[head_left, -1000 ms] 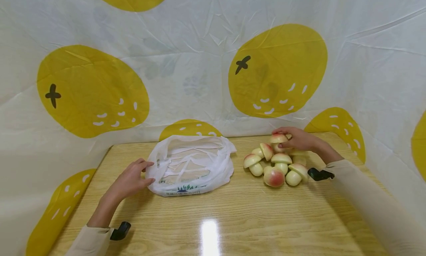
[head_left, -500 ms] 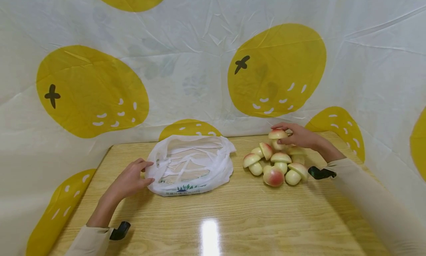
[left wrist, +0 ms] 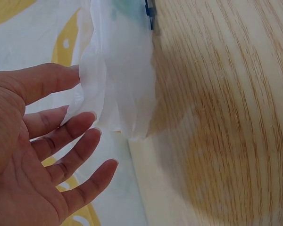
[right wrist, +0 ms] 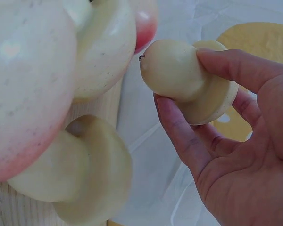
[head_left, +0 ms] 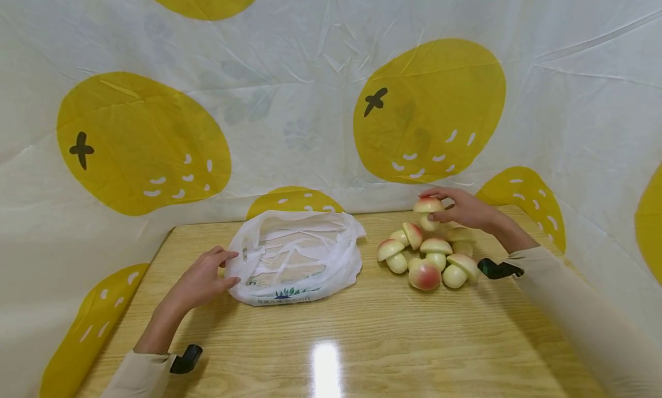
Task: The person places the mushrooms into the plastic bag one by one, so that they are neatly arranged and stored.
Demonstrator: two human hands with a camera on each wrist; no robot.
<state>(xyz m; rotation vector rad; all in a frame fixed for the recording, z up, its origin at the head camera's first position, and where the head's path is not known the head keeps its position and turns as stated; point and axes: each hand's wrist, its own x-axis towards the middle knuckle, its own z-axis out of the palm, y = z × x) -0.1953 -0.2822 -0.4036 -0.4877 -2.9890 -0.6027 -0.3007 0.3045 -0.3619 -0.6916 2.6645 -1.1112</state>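
Observation:
In the head view my right hand pinches a toy mushroom with a pink-topped cream cap, raised above the pile's back. The right wrist view shows thumb and fingers around the held mushroom's pale stem and cap. My left hand holds the left rim of a white plastic bag with green print, its mouth spread upward. Seen from the left wrist, thumb and index finger are at the thin bag edge; the other fingers are spread.
Several more toy mushrooms lie in a cluster right of the bag, one partly below the right hand. All rest on a wood-grain table. A white curtain with yellow fruit prints closes off the back and sides.
My right hand has lifted the mushroom upward and slightly left, off the back of the pile. The left hand and the bag have stayed in place.

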